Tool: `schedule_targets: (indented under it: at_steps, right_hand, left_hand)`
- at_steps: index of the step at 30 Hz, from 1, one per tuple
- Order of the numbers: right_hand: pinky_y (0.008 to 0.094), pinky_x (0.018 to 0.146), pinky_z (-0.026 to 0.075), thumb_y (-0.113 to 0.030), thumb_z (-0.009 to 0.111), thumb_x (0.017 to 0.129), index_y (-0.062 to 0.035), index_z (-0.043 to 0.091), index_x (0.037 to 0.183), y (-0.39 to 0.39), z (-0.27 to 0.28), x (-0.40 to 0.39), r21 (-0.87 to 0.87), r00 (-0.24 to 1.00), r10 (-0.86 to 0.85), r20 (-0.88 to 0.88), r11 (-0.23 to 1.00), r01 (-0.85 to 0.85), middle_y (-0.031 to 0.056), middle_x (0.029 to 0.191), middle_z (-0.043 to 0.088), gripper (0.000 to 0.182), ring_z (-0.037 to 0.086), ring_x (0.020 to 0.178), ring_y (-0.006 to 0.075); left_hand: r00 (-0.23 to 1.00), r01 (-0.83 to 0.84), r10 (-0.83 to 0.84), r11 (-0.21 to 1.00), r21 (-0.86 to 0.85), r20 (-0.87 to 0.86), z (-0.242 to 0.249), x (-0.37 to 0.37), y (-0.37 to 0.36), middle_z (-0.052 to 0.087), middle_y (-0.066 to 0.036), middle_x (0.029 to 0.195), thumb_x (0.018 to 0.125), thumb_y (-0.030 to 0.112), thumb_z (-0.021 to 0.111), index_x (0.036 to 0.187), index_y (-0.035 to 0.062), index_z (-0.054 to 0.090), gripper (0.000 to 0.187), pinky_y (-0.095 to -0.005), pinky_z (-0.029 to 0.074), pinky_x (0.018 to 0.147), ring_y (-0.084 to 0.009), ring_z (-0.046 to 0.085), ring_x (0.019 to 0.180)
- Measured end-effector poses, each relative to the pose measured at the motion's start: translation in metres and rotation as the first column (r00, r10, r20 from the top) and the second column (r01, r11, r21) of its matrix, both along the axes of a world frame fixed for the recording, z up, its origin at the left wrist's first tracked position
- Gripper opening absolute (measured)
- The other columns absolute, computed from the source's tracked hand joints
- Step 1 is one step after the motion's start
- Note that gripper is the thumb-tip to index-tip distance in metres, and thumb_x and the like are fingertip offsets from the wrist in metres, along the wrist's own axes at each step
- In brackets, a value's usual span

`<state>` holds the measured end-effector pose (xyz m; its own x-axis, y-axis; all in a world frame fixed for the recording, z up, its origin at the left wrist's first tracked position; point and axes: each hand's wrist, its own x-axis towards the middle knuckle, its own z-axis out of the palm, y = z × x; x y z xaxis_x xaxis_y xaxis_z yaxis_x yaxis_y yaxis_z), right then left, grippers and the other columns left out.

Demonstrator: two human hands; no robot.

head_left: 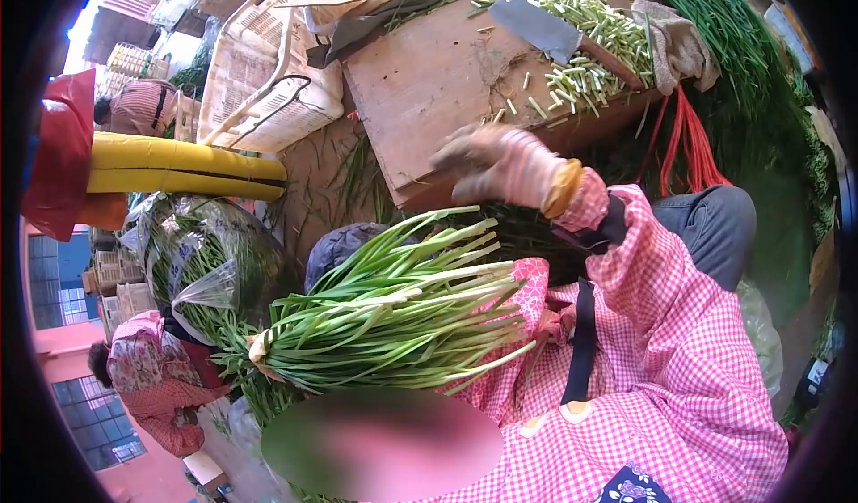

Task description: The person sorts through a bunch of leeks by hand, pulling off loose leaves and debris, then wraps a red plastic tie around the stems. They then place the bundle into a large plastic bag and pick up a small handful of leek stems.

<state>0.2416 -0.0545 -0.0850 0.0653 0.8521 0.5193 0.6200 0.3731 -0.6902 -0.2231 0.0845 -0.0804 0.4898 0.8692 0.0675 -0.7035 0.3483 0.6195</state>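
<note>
A large bunch of long green stalks (393,311), chive-like with pale cut ends, lies across my front. My left hand (259,351) is closed round its far left end; only a bit of the glove shows among the leaves. My right hand (500,168), in a striped, dirty glove, hangs over the near edge of the wooden board (429,92). Its fingers are apart, slightly blurred, with nothing in them. Beyond it a cleaver (541,31) with a wooden handle rests on the board against a heap of short cut stem pieces (581,83).
Red ties (688,145) hang beside the board, near a rag (675,45). More green stalks (715,29) are piled at top right. A plastic basket (268,65), a yellow padded bar (179,165) and a bagged bundle (210,253) stand left. Another person (156,369) bends at far left.
</note>
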Motion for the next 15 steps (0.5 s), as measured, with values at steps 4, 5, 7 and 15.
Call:
schedule_targets:
  at_steps: [4,5,7,15]
  right_hand:
    - [0.0376,0.077,0.047,-0.032,0.060,0.077,-0.0169,0.058,0.105,0.018,0.044,-0.031,-0.644,0.939,0.295,0.178,0.756,-0.116,0.0115,0.093,0.064,0.032,0.060,0.089,0.0307]
    - [0.0374,0.076,0.047,-0.031,0.059,0.078,-0.0166,0.059,0.104,0.020,0.038,-0.037,-0.629,0.899,0.321,0.299,0.774,-0.067,0.0117,0.092,0.064,0.029,0.060,0.087,0.0310]
    - [0.0371,0.075,0.047,-0.030,0.057,0.080,-0.0153,0.061,0.101,0.013,0.031,-0.044,-0.540,0.938,0.243,0.246,0.838,-0.075,0.0121,0.091,0.063,0.026,0.060,0.086,0.0312]
    - [0.0363,0.072,0.048,-0.030,0.059,0.080,-0.0079,0.063,0.092,-0.013,-0.003,-0.026,-0.531,0.882,-0.281,-0.378,0.846,0.042,0.0134,0.084,0.064,0.026,0.061,0.080,0.0298]
  left_hand:
    - [1.000,-0.015,0.015,1.000,0.001,-0.011,0.001,0.001,-0.001,0.059,-0.012,0.102,0.093,0.031,0.040,0.095,0.0120,0.060,0.028,-0.0484,0.048,0.078,-0.0277,0.061,0.080]
    - [1.000,-0.021,0.021,1.000,0.001,-0.015,0.001,0.000,-0.003,0.059,-0.012,0.102,0.093,0.031,0.040,0.095,0.0120,0.060,0.028,-0.0484,0.047,0.078,-0.0277,0.061,0.081]
    - [0.999,-0.029,0.029,1.000,0.002,-0.024,0.001,-0.001,-0.005,0.059,-0.012,0.102,0.092,0.031,0.040,0.095,0.0121,0.060,0.028,-0.0483,0.047,0.079,-0.0275,0.060,0.081]
    - [0.996,-0.068,0.068,0.998,0.004,-0.053,-0.001,-0.005,-0.006,0.059,-0.011,0.103,0.092,0.031,0.041,0.096,0.0122,0.060,0.027,-0.0480,0.047,0.079,-0.0268,0.060,0.082]
